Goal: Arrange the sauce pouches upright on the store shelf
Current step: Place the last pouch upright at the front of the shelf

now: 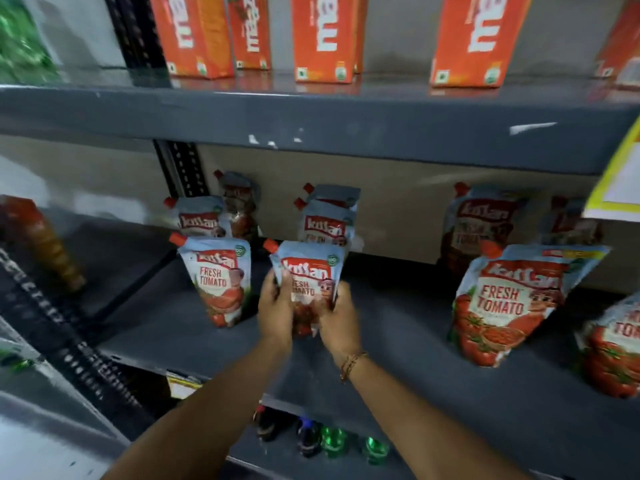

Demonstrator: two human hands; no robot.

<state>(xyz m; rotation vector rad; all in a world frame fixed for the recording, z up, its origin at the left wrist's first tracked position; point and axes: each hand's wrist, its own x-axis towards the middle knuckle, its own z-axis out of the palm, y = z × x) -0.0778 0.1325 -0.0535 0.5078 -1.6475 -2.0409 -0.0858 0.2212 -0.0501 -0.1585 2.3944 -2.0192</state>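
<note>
I have both forearms reaching forward and converging, bare to the elbow. My left hand (277,311) curls its fingers round from the left, thumb up front; my right hand (337,317) mirrors it, closed in a clasp, a thin bracelet (351,364) on that wrist.

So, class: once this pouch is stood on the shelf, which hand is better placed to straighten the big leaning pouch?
The right hand, probably. The leaning pouch is on the right of the held pouch; the left hand would have to cross over.
</note>
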